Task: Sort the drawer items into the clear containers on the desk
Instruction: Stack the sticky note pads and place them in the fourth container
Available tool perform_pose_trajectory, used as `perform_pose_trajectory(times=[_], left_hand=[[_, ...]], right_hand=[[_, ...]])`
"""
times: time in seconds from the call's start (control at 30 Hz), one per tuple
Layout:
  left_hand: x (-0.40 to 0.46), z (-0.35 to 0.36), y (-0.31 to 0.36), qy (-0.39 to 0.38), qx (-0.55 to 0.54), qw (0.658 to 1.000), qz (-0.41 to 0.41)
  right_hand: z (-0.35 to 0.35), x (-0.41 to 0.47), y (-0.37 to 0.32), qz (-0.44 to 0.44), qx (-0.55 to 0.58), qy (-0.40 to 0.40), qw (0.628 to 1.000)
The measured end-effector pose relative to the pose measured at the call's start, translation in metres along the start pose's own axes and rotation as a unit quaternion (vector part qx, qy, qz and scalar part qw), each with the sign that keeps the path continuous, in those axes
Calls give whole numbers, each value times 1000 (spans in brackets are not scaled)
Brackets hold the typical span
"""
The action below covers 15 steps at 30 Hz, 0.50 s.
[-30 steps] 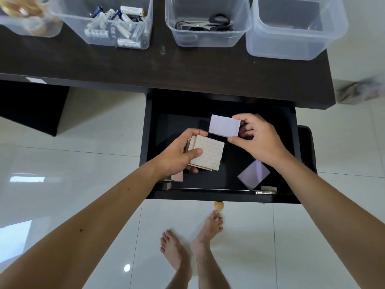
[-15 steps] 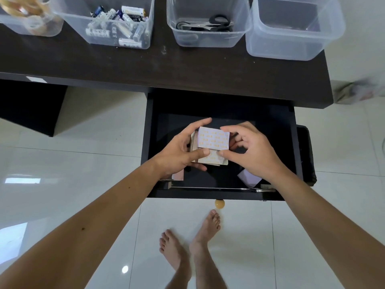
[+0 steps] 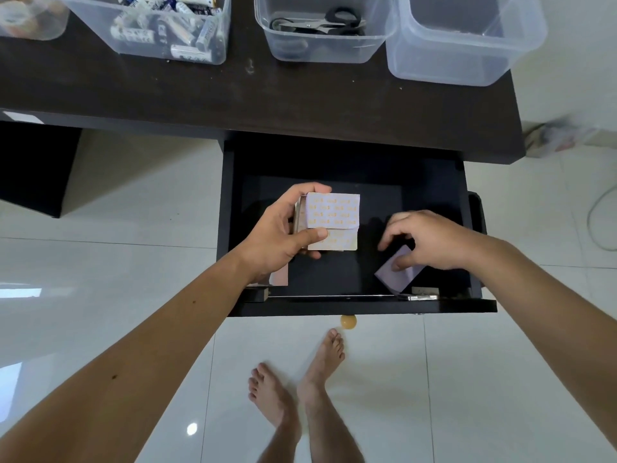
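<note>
Over the open black drawer (image 3: 347, 307), my left hand (image 3: 283, 232) grips a small stack of sticky-note pads (image 3: 332, 220) with orange print on pale paper, thumb on top. My right hand (image 3: 427, 238) is lower right in the drawer, fingertips resting on a lilac pad (image 3: 397, 275) that lies flat near the drawer's front right corner. A pinkish pad (image 3: 279, 279) peeks out under my left wrist. On the dark desk (image 3: 300, 95) stand clear containers: one with batteries (image 3: 167, 31), one with scissors (image 3: 320, 28), and an empty one (image 3: 464, 38) at the right.
A further clear container with tape rolls (image 3: 30, 18) sits at the far left of the desk. A small metal piece (image 3: 422, 295) lies by the drawer's front edge. My bare feet (image 3: 300, 379) stand on white tiles below the round drawer knob (image 3: 348, 321).
My right hand laid the lilac-backed pad on the stack in my left hand, let go, and moved down right onto the lilac pad in the drawer.
</note>
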<state>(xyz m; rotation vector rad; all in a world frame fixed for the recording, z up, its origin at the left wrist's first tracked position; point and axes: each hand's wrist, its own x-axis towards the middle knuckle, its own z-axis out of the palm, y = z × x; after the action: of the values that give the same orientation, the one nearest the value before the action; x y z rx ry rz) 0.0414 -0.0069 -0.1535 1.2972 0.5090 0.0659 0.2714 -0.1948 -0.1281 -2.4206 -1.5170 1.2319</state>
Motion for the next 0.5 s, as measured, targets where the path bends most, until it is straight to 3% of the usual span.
perform_pose_trajectory(times=[0.23, 0.5], left_hand=[[0, 0, -1, -1, 6, 1000, 3], [-1, 1, -2, -7, 9, 1000, -3]], right_hand=[[7, -1, 7, 37, -95, -33, 994], [-13, -14, -9, 17, 38, -5, 999]])
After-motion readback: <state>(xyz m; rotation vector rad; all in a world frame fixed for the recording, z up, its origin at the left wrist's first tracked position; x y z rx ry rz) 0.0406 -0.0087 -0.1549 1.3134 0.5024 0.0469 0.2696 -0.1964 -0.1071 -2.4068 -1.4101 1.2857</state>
